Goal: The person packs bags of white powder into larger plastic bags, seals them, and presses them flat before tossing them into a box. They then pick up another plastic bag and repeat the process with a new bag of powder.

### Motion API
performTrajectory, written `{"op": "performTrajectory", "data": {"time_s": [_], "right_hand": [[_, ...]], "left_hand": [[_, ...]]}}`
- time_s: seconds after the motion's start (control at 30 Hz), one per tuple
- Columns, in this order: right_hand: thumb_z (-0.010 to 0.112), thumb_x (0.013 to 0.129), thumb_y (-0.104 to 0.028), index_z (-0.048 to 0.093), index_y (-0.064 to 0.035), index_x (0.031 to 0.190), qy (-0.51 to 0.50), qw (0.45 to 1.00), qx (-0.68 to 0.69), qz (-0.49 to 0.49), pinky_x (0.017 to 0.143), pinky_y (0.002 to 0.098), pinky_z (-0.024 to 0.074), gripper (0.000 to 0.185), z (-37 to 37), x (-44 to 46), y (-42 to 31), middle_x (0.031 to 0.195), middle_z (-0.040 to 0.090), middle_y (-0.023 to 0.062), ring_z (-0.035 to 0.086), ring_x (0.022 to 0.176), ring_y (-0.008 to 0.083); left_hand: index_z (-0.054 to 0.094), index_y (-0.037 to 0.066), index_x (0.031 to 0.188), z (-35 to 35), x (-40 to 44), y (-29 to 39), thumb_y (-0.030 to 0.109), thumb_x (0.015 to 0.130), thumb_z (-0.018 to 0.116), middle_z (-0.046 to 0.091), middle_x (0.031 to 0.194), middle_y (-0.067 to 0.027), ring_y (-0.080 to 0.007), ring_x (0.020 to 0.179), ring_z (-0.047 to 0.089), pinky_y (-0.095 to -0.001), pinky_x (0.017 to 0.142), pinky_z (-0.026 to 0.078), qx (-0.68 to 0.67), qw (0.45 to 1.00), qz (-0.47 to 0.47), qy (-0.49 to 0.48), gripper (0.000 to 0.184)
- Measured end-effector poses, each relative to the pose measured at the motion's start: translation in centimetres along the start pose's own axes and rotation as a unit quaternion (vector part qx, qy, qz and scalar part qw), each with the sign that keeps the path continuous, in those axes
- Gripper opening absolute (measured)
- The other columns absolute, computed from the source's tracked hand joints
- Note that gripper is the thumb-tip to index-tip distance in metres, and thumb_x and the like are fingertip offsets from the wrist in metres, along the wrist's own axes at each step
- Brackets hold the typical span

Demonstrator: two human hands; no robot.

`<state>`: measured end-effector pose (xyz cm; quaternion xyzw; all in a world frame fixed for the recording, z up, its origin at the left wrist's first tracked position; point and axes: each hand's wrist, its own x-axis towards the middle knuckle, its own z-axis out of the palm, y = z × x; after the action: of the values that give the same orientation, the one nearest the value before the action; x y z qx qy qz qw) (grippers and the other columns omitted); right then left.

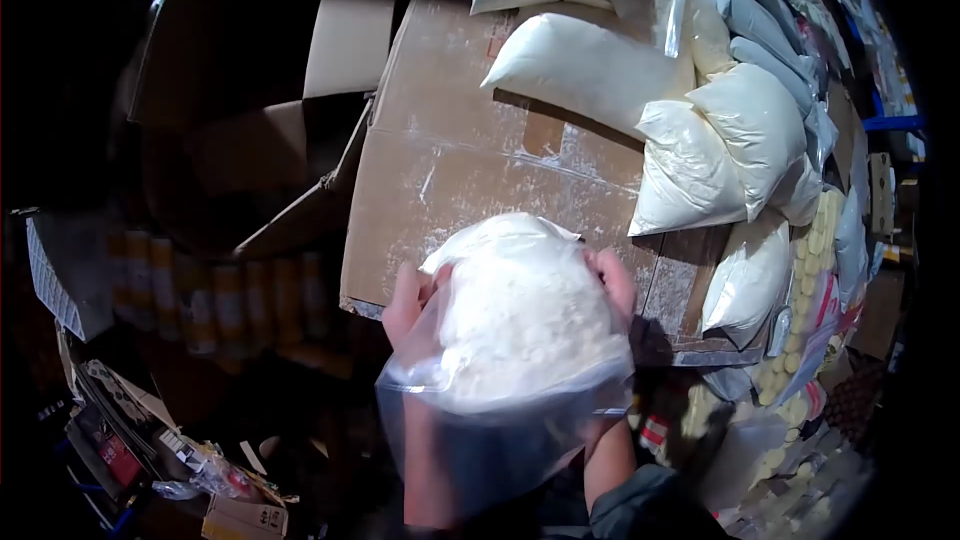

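A clear plastic bag of white powder (525, 315) is held up over the near edge of a flattened cardboard surface (430, 175). My left hand (408, 302) grips the bag's left side, fingers curled against it. On the right side my right hand (612, 285) holds it the same way. The empty upper part of the bag hangs toward me, over my wrists. White dust marks the cardboard. Beyond it lies a long filled bag (585, 65), with plump filled bags (690, 165) to its right.
An open cardboard box (345, 40) stands at the upper left. Several orange-and-white cylinders (195, 290) are below it in shadow. More filled bags (750, 275) and piled packets (810, 280) lie at the right. Boxes and wrappers (215, 470) fill the lower left.
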<state>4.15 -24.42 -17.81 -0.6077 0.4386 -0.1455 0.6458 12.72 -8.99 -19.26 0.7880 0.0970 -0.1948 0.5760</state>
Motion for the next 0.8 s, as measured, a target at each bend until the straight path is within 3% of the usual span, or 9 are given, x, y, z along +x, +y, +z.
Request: {"op": "performTrajectory", "data": {"time_s": [0.13,0.3,0.4,0.43,0.5,0.57,0.63,0.7,0.8], "right_hand": [[0.055,0.097,-0.025,0.056,-0.0006,0.084,-0.020,0.993,0.094,0.067,0.063,0.0296,0.0453,0.027,2.1,1.6,-1.9,0.074,0.057,0.0010,0.050,0.067,0.0107],[0.057,0.094,-0.019,0.059,0.0006,0.093,0.014,0.978,-0.208,-0.026,0.067,0.0312,0.0477,0.019,4.4,7.2,-2.8,0.081,0.062,0.0055,0.056,0.073,0.0140],[0.058,0.093,-0.015,0.060,0.0013,0.098,0.008,0.941,-0.330,-0.081,0.070,0.0322,0.0492,0.017,4.8,14.5,-0.8,0.084,0.064,0.0082,0.059,0.077,0.0160],[0.056,0.090,-0.008,0.059,0.0020,0.102,-0.008,0.951,-0.217,-0.223,0.074,0.0303,0.0491,0.016,4.7,18.0,2.2,0.087,0.065,0.0119,0.059,0.079,0.0148],[0.054,0.090,-0.005,0.059,0.0024,0.104,-0.068,0.967,-0.178,-0.170,0.075,0.0296,0.0494,0.017,5.4,17.2,-0.6,0.092,0.066,0.0097,0.060,0.082,0.0136],[0.057,0.090,-0.002,0.060,0.0011,0.109,-0.100,0.973,-0.167,-0.121,0.081,0.0286,0.0497,0.020,4.9,16.8,-0.8,0.100,0.066,0.0046,0.061,0.087,0.0120],[0.061,0.088,-0.003,0.060,0.0000,0.106,-0.120,0.976,-0.126,-0.133,0.075,0.0297,0.0497,0.018,5.4,16.8,-0.5,0.091,0.066,0.0087,0.062,0.081,0.0134],[0.063,0.087,-0.004,0.058,-0.0007,0.103,-0.082,0.957,-0.236,-0.150,0.070,0.0326,0.0488,0.017,6.0,17.3,-0.3,0.084,0.064,0.0127,0.063,0.076,0.0186],[0.061,0.088,-0.004,0.053,-0.0002,0.094,0.009,0.935,-0.303,-0.183,0.064,0.0397,0.0458,0.011,7.6,16.8,0.0,0.076,0.060,0.0197,0.060,0.069,0.0327]], "left_hand": [[0.038,0.007,0.067,1.4,4.7,-1.2,0.014,0.087,0.073,0.032,0.064,0.0074,-0.0044,0.061,0.030,-0.0215,0.053,0.027,-0.132,0.989,0.042,-0.057,0.040],[0.055,0.004,0.087,3.0,8.9,4.0,0.000,0.085,0.062,0.057,0.078,0.0007,-0.0050,0.070,0.050,-0.0209,0.060,0.042,-0.239,0.967,-0.079,-0.025,0.008],[0.058,-0.003,0.104,3.2,13.6,2.5,0.006,0.089,0.057,0.064,0.085,-0.0090,-0.0126,0.075,0.060,-0.0270,0.065,0.049,-0.080,0.995,-0.004,-0.051,0.017],[0.058,-0.005,0.109,3.5,14.8,2.4,0.011,0.091,0.057,0.066,0.090,-0.0116,-0.0138,0.078,0.061,-0.0272,0.067,0.050,-0.043,0.997,0.052,-0.038,0.024],[0.056,-0.008,0.114,2.6,15.7,3.7,0.011,0.092,0.052,0.066,0.101,-0.0194,-0.0262,0.080,0.066,-0.0338,0.076,0.053,0.031,0.983,0.172,-0.053,0.029],[0.057,-0.007,0.115,1.7,16.9,3.5,0.012,0.091,0.056,0.066,0.102,-0.0185,-0.0241,0.080,0.067,-0.0325,0.074,0.053,0.058,0.981,0.168,-0.076,0.031],[0.057,-0.005,0.117,0.8,17.9,3.2,0.013,0.091,0.058,0.068,0.093,-0.0152,-0.0191,0.079,0.066,-0.0292,0.070,0.053,0.071,0.981,0.145,-0.108,0.032],[0.060,-0.005,0.111,0.7,18.3,2.8,0.012,0.090,0.060,0.069,0.088,-0.0155,-0.0193,0.077,0.068,-0.0303,0.068,0.053,0.125,0.978,0.131,-0.100,0.027],[0.060,-0.003,0.093,1.5,17.8,3.7,0.013,0.091,0.059,0.066,0.091,-0.0186,-0.0309,0.071,0.066,-0.0390,0.064,0.051,0.161,0.980,0.104,-0.054,0.016]]}}
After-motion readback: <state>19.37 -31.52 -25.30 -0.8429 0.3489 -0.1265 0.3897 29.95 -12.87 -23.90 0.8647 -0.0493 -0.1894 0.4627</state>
